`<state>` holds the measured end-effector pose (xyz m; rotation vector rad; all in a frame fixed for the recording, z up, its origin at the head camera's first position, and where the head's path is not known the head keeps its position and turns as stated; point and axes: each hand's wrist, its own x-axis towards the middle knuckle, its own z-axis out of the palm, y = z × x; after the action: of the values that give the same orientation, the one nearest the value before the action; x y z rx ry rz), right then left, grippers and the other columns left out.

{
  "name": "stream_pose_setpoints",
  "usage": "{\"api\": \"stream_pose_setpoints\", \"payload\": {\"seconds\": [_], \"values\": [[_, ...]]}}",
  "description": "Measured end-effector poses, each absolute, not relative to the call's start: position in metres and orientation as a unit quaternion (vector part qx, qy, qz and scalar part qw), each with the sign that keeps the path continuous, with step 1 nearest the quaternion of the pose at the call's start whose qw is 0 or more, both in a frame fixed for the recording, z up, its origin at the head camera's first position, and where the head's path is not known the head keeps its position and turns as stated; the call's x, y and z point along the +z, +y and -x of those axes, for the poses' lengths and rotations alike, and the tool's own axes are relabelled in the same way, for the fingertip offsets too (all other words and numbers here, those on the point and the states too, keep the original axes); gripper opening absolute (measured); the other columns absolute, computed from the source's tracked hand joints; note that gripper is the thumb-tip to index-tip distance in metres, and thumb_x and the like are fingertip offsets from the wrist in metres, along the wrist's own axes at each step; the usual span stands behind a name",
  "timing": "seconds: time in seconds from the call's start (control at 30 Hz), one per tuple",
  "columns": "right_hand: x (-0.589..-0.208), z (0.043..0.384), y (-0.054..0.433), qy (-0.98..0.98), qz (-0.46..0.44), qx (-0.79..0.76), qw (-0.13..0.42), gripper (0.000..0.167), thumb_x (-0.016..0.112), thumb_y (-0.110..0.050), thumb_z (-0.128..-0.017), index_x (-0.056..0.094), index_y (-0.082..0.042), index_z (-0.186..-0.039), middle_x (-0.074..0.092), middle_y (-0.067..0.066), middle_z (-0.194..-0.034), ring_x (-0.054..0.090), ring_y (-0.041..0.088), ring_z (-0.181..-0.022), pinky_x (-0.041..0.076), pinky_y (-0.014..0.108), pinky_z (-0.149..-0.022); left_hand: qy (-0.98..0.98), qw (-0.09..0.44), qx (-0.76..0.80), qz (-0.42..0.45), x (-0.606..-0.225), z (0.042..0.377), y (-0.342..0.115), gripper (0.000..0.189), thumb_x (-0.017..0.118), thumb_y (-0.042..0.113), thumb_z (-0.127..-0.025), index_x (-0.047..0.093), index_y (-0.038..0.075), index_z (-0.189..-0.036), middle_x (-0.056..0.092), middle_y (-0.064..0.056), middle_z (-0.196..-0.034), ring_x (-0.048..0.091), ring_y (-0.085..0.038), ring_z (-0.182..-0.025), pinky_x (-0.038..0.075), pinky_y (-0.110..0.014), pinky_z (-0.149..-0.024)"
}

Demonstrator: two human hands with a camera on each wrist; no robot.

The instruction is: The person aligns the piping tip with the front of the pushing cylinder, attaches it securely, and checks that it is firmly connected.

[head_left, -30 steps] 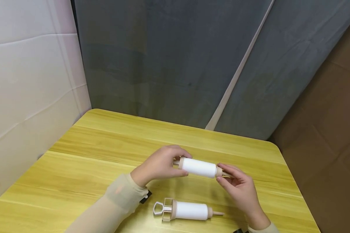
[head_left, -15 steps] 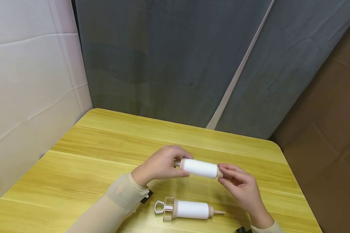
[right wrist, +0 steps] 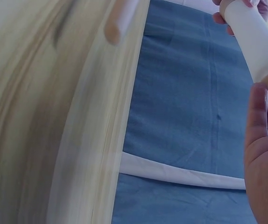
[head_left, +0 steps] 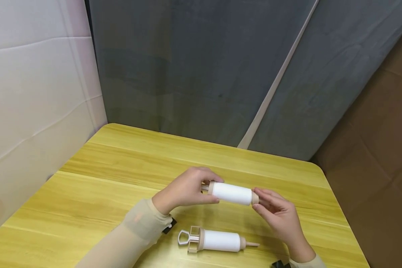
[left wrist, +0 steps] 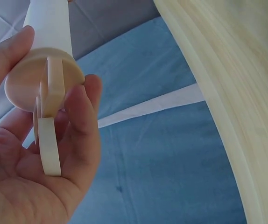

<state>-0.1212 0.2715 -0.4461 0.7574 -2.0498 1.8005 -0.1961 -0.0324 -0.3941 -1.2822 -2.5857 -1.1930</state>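
A large plastic syringe with a white barrel and beige ends is held above the table, nearly level, tilting down to the right. My left hand grips its plunger end, thumb and fingers around the beige collar. In the left wrist view, the beige finger grip and pale plunger handle sit within that hand. My right hand pinches the beige cap at the other end; its fingers hide the nozzle. A second, similar syringe lies below on the table, ring handle left, nozzle right.
The yellow wood-grain table has rounded far corners. Grey cloth hangs behind it, white cloth at the left and brown cloth at the right. A black wrist strap piece shows under the left sleeve.
My right fingers have shifted about the cap, and the nozzle that showed beyond it is now hidden. My left hand keeps its grip; the lying syringe stays in place.
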Motion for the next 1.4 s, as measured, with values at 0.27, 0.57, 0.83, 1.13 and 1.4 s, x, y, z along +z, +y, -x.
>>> {"api": "stream_pose_setpoints", "payload": {"seconds": [0.27, 0.57, 0.83, 1.13, 1.4], "values": [[-0.446, 0.121, 0.275, -0.762, -0.226, 0.590, 0.145, 0.037, 0.065, 0.018, -0.096, 0.067, 0.013, -0.133, 0.074, 0.007, -0.122, 0.074, 0.013, -0.094, 0.063, 0.030, -0.077, -0.832, 0.008, -0.378, 0.407, -0.392, 0.193, -0.030, 0.039, 0.095, 0.017, -0.081, 0.080, 0.010, -0.117, 0.075, -0.001, -0.114, 0.068, -0.012, -0.096, 0.058, -0.022, -0.081], [-0.445, 0.122, 0.275, -0.781, -0.161, 0.593, 0.113, 0.024, 0.066, 0.010, -0.100, 0.071, 0.015, -0.123, 0.079, -0.001, -0.108, 0.072, 0.012, -0.080, 0.063, 0.031, -0.069, -0.832, 0.014, -0.370, 0.412, -0.391, 0.190, -0.027, 0.039, 0.095, 0.018, -0.081, 0.080, 0.009, -0.116, 0.076, -0.002, -0.112, 0.068, -0.010, -0.093, 0.058, -0.021, -0.079], [-0.444, 0.121, 0.273, -0.730, -0.197, 0.638, 0.145, 0.030, 0.065, 0.019, -0.096, 0.074, 0.010, -0.123, 0.073, 0.013, -0.123, 0.075, 0.015, -0.086, 0.063, 0.029, -0.070, -0.833, 0.011, -0.371, 0.411, -0.392, 0.189, -0.026, 0.039, 0.095, 0.019, -0.082, 0.080, 0.009, -0.117, 0.075, -0.002, -0.113, 0.067, -0.010, -0.094, 0.058, -0.020, -0.079], [-0.442, 0.120, 0.281, -0.722, -0.267, 0.629, 0.107, 0.042, 0.068, 0.025, -0.089, 0.070, 0.012, -0.129, 0.068, 0.016, -0.130, 0.072, 0.017, -0.107, 0.063, 0.034, -0.082, -0.832, -0.001, -0.378, 0.406, -0.391, 0.190, -0.028, 0.040, 0.095, 0.018, -0.082, 0.080, 0.010, -0.118, 0.075, -0.001, -0.115, 0.068, -0.010, -0.095, 0.058, -0.020, -0.080], [-0.442, 0.121, 0.286, -0.727, -0.270, 0.624, 0.093, 0.041, 0.068, 0.022, -0.091, 0.067, 0.015, -0.132, 0.071, 0.006, -0.127, 0.075, 0.016, -0.102, 0.063, 0.031, -0.076, -0.832, -0.003, -0.376, 0.409, -0.391, 0.188, -0.027, 0.040, 0.095, 0.017, -0.082, 0.080, 0.010, -0.118, 0.075, -0.002, -0.113, 0.068, -0.010, -0.094, 0.058, -0.019, -0.079]]}}
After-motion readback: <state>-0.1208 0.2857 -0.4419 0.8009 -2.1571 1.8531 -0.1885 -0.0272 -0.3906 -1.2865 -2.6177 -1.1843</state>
